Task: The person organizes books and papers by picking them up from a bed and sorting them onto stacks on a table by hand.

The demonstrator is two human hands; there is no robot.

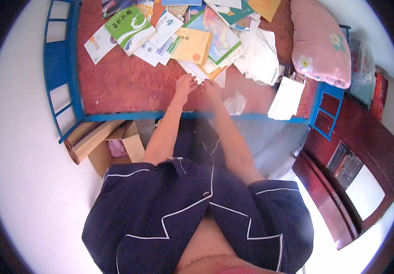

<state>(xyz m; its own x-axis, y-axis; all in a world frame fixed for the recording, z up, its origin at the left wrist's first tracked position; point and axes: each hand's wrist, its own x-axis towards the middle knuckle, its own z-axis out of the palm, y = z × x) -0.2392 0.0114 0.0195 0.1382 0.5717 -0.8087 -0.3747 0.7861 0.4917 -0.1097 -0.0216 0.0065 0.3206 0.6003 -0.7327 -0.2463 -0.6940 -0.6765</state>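
Left hand (186,86): fingers half-curled, grip unclear
Right hand (211,88): blurred; opening, grip unclear
Nearest: white paper sheet (193,70)
12 o'clock: tan rectangular envelope (192,44)

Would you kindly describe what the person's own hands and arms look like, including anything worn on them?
The left hand and the blurred right hand look ungloved, with no watch visible. The short, dark navy sleeves have thin white piping near their hems.
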